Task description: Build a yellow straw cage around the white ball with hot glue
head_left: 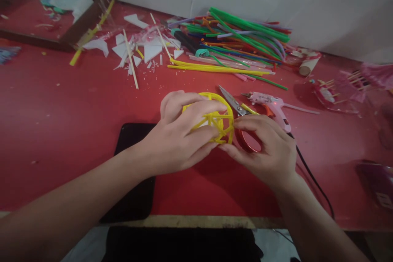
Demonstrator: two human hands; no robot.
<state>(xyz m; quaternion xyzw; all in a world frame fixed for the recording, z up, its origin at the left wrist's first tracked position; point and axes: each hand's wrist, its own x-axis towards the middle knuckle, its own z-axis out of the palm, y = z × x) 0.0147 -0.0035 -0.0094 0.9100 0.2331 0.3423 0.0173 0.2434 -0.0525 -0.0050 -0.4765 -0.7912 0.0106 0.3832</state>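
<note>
Between my hands is a round yellow pipe-cleaner frame [225, 120], with crossing strips and something white inside. My left hand [184, 131] wraps over its left side, fingers reaching across the front. My right hand [265, 143] pinches its right edge between thumb and fingers. Just beyond my right hand lie scissors [231, 99] with red handles, partly covered by that hand. A pink glue gun [268, 100] rests behind them, its small light glowing red. Under my left forearm is a black phone [135, 200], lying flat.
Coloured pipe cleaners [245, 32] are piled at the back, with several yellow ones [215, 67] in front. White scraps [152, 52] and wooden sticks [130, 59] lie left of them. A brown frame [66, 41] stands far left. Pink pieces [350, 86] and a dark purple object [374, 184] are right.
</note>
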